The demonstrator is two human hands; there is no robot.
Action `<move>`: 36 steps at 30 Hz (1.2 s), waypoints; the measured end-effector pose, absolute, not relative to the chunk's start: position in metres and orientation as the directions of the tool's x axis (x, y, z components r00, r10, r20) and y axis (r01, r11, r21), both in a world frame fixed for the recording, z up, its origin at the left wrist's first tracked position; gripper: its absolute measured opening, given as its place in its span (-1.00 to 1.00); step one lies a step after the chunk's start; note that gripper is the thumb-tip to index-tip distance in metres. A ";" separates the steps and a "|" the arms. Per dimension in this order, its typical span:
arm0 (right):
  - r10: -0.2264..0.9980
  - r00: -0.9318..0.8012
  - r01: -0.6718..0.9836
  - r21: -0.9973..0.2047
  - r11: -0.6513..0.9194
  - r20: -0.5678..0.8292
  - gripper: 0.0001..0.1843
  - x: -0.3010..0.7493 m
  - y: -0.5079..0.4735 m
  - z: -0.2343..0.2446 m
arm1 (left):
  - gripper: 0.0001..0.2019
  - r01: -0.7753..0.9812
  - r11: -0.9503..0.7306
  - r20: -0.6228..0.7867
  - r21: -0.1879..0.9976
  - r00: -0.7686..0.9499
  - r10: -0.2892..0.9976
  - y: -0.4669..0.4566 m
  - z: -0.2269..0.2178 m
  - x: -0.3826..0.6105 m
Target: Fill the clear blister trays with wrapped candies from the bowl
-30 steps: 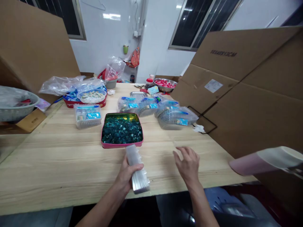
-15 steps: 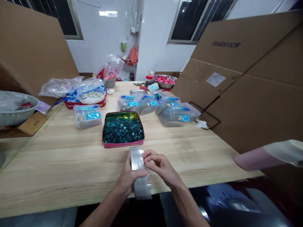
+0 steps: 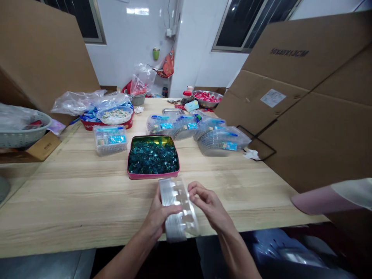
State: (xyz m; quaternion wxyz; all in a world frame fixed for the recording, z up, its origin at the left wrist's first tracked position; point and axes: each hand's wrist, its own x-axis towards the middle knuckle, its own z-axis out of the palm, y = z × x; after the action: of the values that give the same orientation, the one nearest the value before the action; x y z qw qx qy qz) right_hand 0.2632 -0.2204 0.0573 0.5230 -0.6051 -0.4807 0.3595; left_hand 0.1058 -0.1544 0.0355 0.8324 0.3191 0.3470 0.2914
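Note:
My left hand (image 3: 162, 215) is wrapped round a stack of clear plastic trays (image 3: 172, 207), held on edge at the front of the table. The thumb lies across the stack's top. On the right side one clear plastic tray (image 3: 188, 211) is fanned out from the stack, its moulded hollows showing. My right hand (image 3: 207, 201) pinches the edge of that tray between thumb and fingers. Just beyond the stack stands a pink-rimmed tin (image 3: 154, 176) full of dark teal glassy pieces (image 3: 152, 157).
Clear packed cases (image 3: 110, 140) with blue labels stand behind the tin, several more clear packs (image 3: 216, 141) to the right. Farther back are a red tray (image 3: 107, 124) and a steel bowl (image 3: 207, 101) of pink pieces. Cardboard (image 3: 316, 128) walls the right side; a pink-and-white object (image 3: 316, 199) lies near it.
My right hand has moved a little to the right, drawing one tray away from the stack. My left hand keeps its hold. The view has shifted slightly.

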 end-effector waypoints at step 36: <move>0.936 0.305 0.710 -0.697 -0.102 0.175 -0.76 0.293 -0.206 0.078 | -0.20 -0.237 0.586 -0.410 0.775 0.518 0.751 -0.156 0.034 0.093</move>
State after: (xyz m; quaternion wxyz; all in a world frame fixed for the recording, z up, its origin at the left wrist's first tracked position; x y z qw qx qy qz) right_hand 0.2926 -0.2057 0.0784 0.3563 -0.7251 -0.5676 0.1585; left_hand 0.0931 -0.1555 0.0336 0.8040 0.3356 0.3830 0.3072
